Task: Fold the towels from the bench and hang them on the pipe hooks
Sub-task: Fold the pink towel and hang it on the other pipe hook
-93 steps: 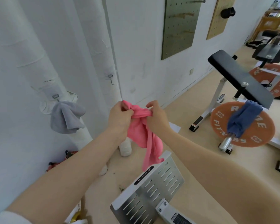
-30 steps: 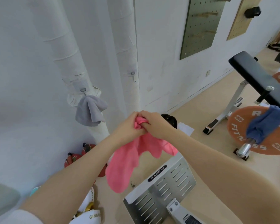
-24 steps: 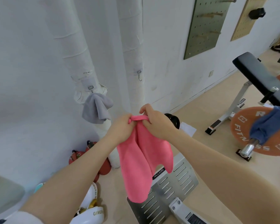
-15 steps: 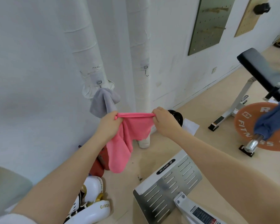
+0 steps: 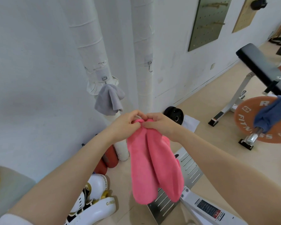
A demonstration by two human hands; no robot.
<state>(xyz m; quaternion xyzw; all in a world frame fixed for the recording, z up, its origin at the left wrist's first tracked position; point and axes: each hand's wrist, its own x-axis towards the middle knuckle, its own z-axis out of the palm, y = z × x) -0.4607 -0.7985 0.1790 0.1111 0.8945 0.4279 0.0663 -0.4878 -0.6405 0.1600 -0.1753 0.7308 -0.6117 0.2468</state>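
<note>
Both hands pinch the top edge of the pink towel [image 5: 154, 163] together, left hand [image 5: 128, 125] and right hand [image 5: 159, 125] touching, towel hanging in two lobes. Grey towel [image 5: 109, 101] hangs on the left pipe's hook [image 5: 104, 78]; right pipe hook [image 5: 150, 66] is bare. The orange plate [image 5: 256, 120] reads "FITNESS", partly covered by a blue towel [image 5: 269, 114]. The white boxing glove [image 5: 94, 208] shows "GING", the rest cut off.
</note>
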